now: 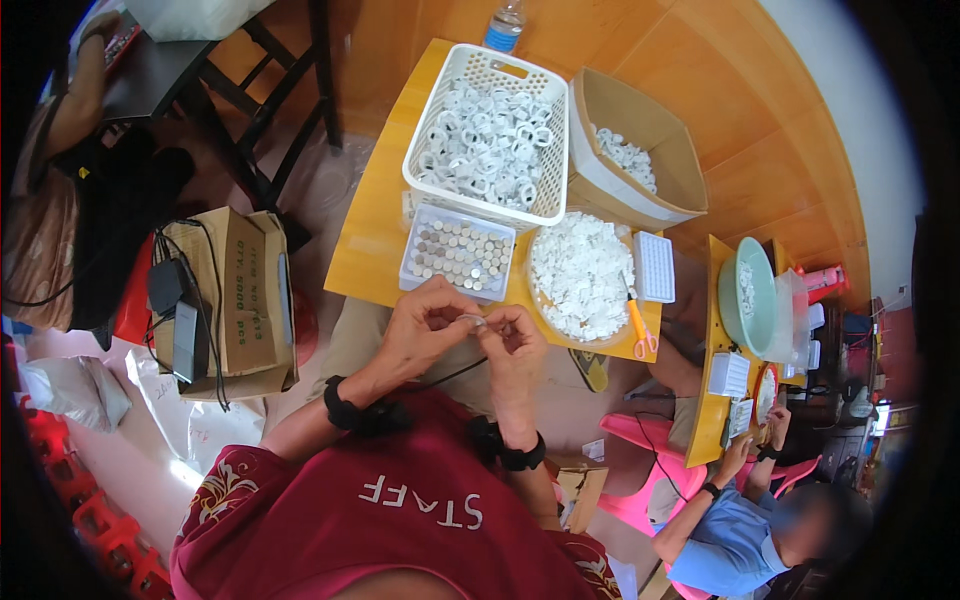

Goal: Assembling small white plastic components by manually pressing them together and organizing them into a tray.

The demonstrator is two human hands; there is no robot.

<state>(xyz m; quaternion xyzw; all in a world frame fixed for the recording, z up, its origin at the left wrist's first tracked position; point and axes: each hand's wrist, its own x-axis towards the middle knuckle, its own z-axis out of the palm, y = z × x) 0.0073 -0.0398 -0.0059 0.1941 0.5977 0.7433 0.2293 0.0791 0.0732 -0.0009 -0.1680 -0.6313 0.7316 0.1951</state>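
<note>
My left hand point(428, 325) and my right hand point(514, 352) meet in front of the table's near edge, fingers pinched together. Between their fingertips is a tiny pale piece, mostly hidden, whose kind I cannot make out. Just beyond my hands, a shallow translucent tray point(408, 262) holds many round, silvery, coin-like discs point(466, 248). To its right stands a round shallow container point(541, 306) heaped with small white plastic pieces point(580, 262). Orange-handled scissors point(638, 322) rest with their blades on that heap.
Behind the tray stands a white perforated basket point(412, 165) of white ring-shaped parts, beside an open cardboard box point(660, 120) holding similar parts. A white gridded tray point(655, 268) lies right. A co-worker point(740, 540) sits at another table with a green basin point(728, 312). A carton point(235, 300) stands left.
</note>
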